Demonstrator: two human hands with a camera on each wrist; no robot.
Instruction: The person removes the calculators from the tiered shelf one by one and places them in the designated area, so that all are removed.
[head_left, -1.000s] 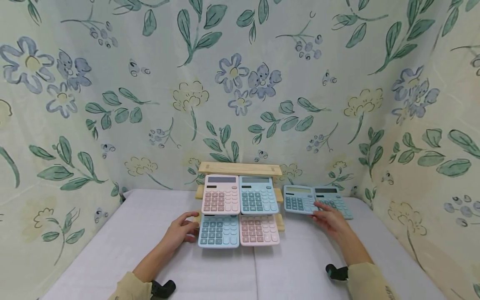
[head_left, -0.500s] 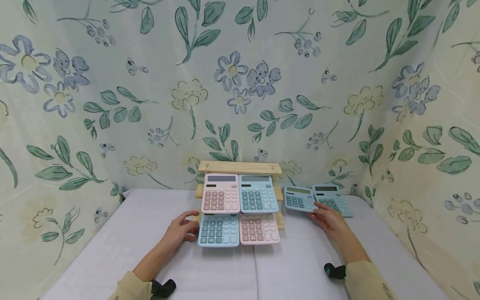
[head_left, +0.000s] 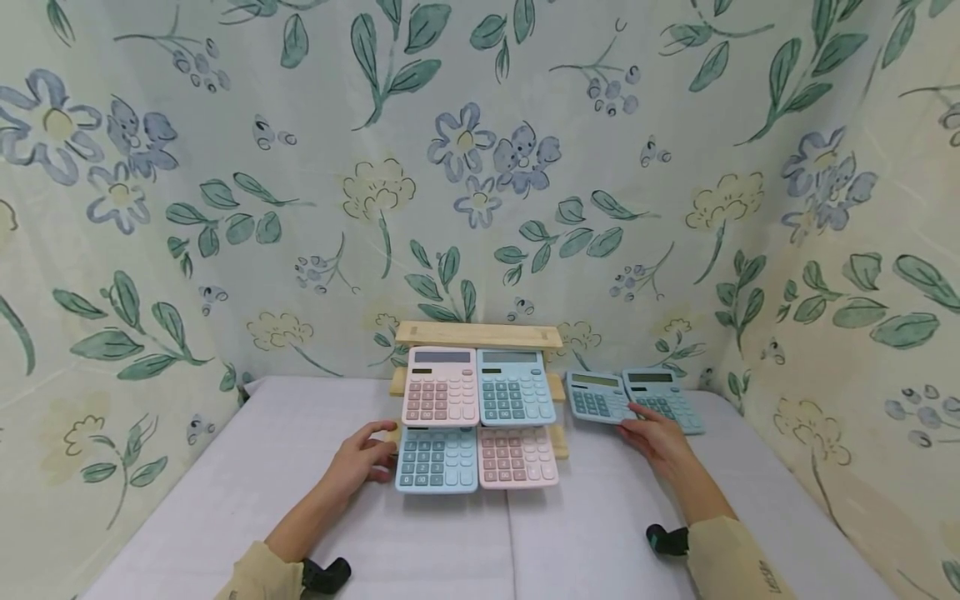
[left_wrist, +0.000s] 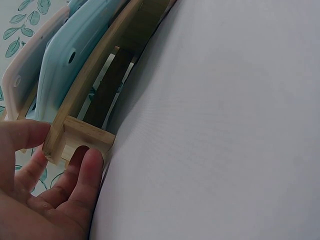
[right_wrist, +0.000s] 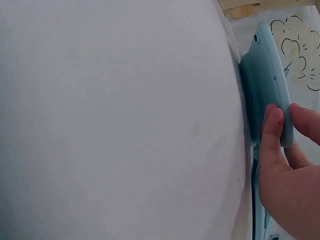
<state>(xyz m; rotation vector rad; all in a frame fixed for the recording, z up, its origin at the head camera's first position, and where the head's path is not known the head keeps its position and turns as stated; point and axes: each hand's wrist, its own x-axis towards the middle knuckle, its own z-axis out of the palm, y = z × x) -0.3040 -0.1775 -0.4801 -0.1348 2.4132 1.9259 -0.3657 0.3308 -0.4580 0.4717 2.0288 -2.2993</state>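
Observation:
My left hand (head_left: 358,458) grips the left end of a slatted wooden rack (head_left: 480,336). In the left wrist view its thumb and fingers close round the rack's front corner (left_wrist: 85,131). Leaning on the rack are two tiers of calculators: a pink one (head_left: 441,387) and a blue one (head_left: 517,387) above, a blue one (head_left: 437,461) and a pink one (head_left: 519,458) below. Right of the rack, my right hand (head_left: 663,442) pinches the lower right corner of another blue calculator (head_left: 596,398). Its underside (right_wrist: 265,80) shows in the right wrist view, tilted off the cloth.
Another blue calculator (head_left: 651,379) lies close to the right of the held one, partly behind the right hand. White cloth (head_left: 450,550) covers the table. A floral curtain (head_left: 480,167) hangs behind and at both sides.
The right hand's fingertips have moved slightly left along the blue calculator's near edge, and that calculator has turned a little. The left hand stays on the rack.

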